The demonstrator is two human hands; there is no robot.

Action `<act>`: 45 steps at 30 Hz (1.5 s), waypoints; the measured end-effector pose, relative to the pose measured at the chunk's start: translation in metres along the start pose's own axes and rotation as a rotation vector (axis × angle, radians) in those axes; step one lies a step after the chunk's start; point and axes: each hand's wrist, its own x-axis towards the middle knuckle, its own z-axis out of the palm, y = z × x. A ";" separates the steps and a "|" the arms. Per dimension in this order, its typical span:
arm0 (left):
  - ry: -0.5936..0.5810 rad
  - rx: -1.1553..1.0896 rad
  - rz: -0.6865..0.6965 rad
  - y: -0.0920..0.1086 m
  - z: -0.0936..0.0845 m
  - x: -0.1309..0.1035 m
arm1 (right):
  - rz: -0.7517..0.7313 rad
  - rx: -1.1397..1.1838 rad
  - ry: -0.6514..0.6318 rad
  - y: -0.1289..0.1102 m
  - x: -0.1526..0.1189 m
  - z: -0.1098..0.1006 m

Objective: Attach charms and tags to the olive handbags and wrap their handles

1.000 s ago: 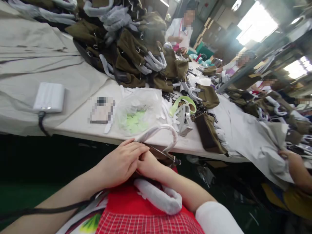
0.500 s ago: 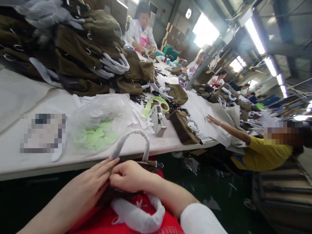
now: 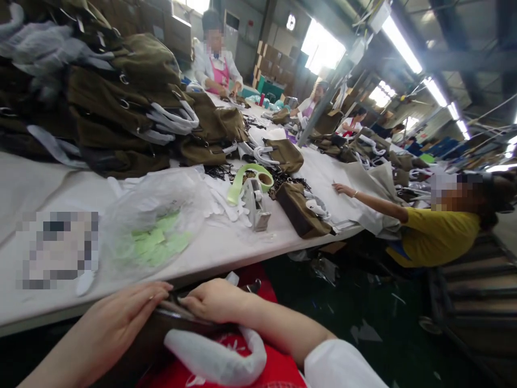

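A dark brown bag [image 3: 141, 337] with a zipper along its top edge is in front of my body, below the table edge. My left hand [image 3: 117, 315] presses against the bag's left side, fingers together. My right hand [image 3: 214, 299] is closed on the bag's upper edge beside the zipper. One handle [image 3: 214, 358], wrapped in white material, hangs over the red apron [image 3: 278, 366]. Of the far handle only a small white piece shows behind my right hand.
On the white table [image 3: 226, 250] are a clear bag of green pieces [image 3: 155, 240], a tape dispenser [image 3: 255, 207], a green roll [image 3: 264, 180], a small brown bag [image 3: 301, 210] and piled bags [image 3: 121, 108]. A person in yellow [image 3: 440, 231] reaches over the table at right.
The far handle, upright before, has dropped mostly out of sight. My hands have moved slightly lower and apart, showing the zippered edge. The view has shifted, and the person in yellow has drawn the hand in slightly.
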 end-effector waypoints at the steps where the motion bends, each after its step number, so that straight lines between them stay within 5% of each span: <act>1: -0.048 -0.006 -0.010 0.002 -0.001 0.009 | 0.003 -0.006 0.080 0.005 -0.002 0.002; 6: -0.174 -0.067 -0.023 0.013 0.002 0.025 | 0.169 -0.012 0.615 0.049 -0.023 -0.033; 9: -0.142 -0.080 -0.037 0.006 0.007 0.015 | 0.443 -0.107 0.668 0.088 -0.037 -0.055; 13: -0.057 -0.060 -0.056 -0.010 0.015 0.000 | 0.753 -0.161 0.564 0.132 -0.049 -0.062; 18: -0.002 -0.052 -0.050 -0.012 0.018 -0.003 | 0.720 -0.042 0.612 0.160 -0.058 -0.063; 27: -0.010 -0.046 -0.041 -0.009 0.016 0.001 | 0.667 0.222 0.938 0.184 -0.068 -0.073; 34: -0.001 -0.053 -0.069 -0.003 0.013 -0.001 | 0.655 0.312 1.314 0.174 -0.074 -0.088; 40: -0.021 -0.038 -0.041 0.004 0.008 -0.005 | 0.498 -0.018 1.505 0.118 -0.088 -0.116; 42: 0.004 -0.006 -0.023 0.009 0.007 -0.005 | 0.351 -0.057 1.369 0.089 -0.079 -0.115; 45: 0.086 0.103 -0.011 0.019 0.004 -0.003 | 0.118 0.013 0.991 0.043 -0.050 -0.097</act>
